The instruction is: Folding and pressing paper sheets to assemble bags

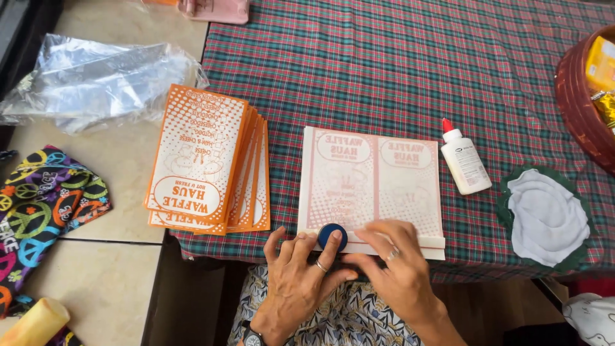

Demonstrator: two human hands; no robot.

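Orange paper bags [204,163] left, white glue bottle [466,160] right.
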